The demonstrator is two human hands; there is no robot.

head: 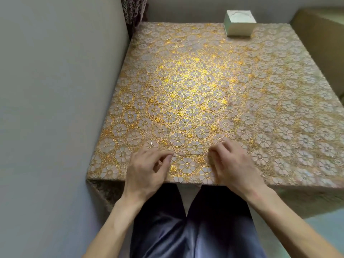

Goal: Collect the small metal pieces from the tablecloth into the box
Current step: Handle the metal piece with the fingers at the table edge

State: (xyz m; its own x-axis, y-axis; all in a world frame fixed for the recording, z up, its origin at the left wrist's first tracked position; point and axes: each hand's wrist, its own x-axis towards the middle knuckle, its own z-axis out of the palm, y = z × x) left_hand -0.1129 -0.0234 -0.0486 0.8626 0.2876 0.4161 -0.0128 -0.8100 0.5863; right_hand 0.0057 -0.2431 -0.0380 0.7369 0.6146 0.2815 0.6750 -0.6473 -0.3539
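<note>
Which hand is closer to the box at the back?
Right. The right hand is near the front edge of the tablecloth, roughly in line with the box at the far edge. The left hand is by the front edge too, but farther left.

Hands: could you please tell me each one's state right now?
Left hand: fingers curled, thumb near forefinger; whether holding anything, cannot tell.
Right hand: fingertips curled onto the tablecloth; cannot tell.
</note>
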